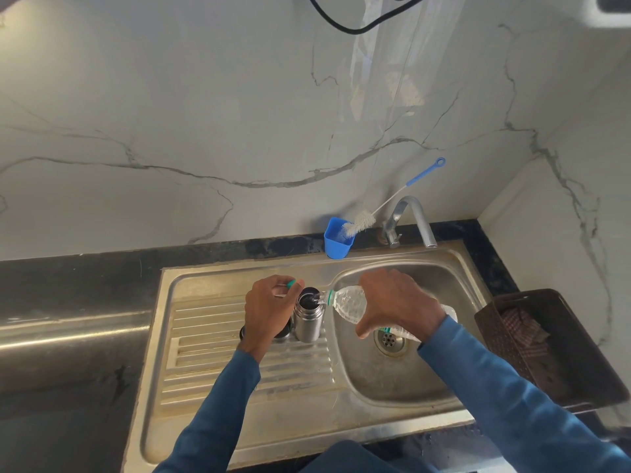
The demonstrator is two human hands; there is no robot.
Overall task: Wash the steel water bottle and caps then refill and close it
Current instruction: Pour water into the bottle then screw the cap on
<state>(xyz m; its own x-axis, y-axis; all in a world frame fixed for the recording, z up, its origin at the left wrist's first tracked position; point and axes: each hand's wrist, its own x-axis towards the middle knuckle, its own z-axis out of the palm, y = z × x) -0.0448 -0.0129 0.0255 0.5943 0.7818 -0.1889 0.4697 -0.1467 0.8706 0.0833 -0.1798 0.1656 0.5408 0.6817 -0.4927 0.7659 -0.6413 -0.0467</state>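
Observation:
The steel water bottle (309, 320) stands upright and uncapped on the ribbed drainboard (239, 367) of the steel sink. My right hand (396, 302) grips a clear plastic bottle (348, 302), tilted with its mouth at the steel bottle's opening, and water runs in. My left hand (269, 310) sits beside the steel bottle's neck and pinches a small green cap (291, 285). Dark caps (283, 332) lie on the drainboard, mostly hidden behind my left hand.
A blue cup (336, 242) with a bottle brush (362, 223) stands at the sink's back rim, left of the tap (415, 218). The sink basin (392, 370) with its drain lies to the right. A brown basket (546, 346) holding a cloth stands on the dark counter at far right.

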